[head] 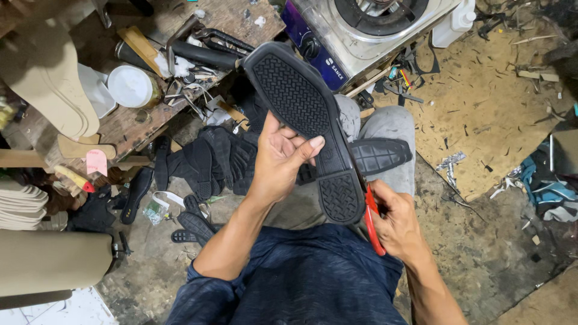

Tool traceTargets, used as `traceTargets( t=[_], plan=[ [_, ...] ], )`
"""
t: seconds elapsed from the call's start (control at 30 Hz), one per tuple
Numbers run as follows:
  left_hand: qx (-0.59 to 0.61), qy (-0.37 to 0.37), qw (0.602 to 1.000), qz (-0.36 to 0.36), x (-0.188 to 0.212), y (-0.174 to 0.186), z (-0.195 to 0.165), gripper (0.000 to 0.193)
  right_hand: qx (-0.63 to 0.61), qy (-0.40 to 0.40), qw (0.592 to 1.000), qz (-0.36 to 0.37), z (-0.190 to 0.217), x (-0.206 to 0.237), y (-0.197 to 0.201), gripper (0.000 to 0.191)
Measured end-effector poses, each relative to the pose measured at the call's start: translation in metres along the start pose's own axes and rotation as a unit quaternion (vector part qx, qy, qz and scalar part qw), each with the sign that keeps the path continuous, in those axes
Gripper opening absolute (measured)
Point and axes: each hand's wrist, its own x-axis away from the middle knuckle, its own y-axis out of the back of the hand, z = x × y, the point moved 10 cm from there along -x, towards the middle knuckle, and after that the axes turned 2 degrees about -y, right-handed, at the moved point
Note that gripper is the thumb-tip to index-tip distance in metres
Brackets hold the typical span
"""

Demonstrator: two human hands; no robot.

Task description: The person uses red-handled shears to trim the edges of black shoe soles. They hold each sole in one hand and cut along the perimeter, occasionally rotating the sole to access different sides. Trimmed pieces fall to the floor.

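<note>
At your far left a tan shoe last [45,75] leans over the wooden tabletop [129,123], and below it a stack of pale insoles [21,204] lies edge-on. A small pink tag [96,161], roughly rectangular, hangs at the front edge of the tabletop. Just right of the last, a round white lid [129,86] caps a jar, with dark tool handles [205,55] lying behind it. Under the tabletop's edge a heap of black shoe uppers [211,157] sits on the floor, with a small clear packet [153,210] holding something green near it.

Your left hand [280,159] comes up at the centre. Its fingers [310,144] are closed around the black shoe sole [304,114]: the thumb presses across the tread face and the others wrap behind. You hold the sole tilted, toe end up and to the left, ribbed heel patch down towards your lap, tread facing you. A second black sole [379,154] lies across your grey-trousered knee, just behind the first.

Your right hand [394,225] sits just right of the heel end, its fingers curled tight around a red-handled tool [373,222] whose tip meets the sole's right edge; the blade itself is hidden.

Above, a steel gas stove [361,27] with a dark blue front panel stands beside a white plastic bottle [454,24]. Farther right, a brown board [487,102] on the floor is strewn with black offcuts, and crumpled blue and white scraps [545,189] lie at the right edge.
</note>
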Motion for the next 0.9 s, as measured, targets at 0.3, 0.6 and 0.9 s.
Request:
traceTargets(
  t=[0.3, 0.6, 0.9],
  plan=[
    [0.041, 0.057, 0.997, 0.023, 0.006, -0.016, 0.010, 0.075, 0.004, 0.023, 1.000, -0.007, 0.010, -0.001, 0.004, 0.036],
    [0.075, 0.022, 0.997, -0.009, 0.000, -0.014, -0.011, 0.043, -0.028, 0.004, 0.999, -0.017, 0.021, -0.002, 0.004, 0.029],
    [0.073, 0.031, 0.997, 0.006, 0.010, -0.013, 0.015, 0.041, 0.003, 0.063, 0.997, -0.048, 0.049, -0.009, 0.017, 0.029]
  ],
)
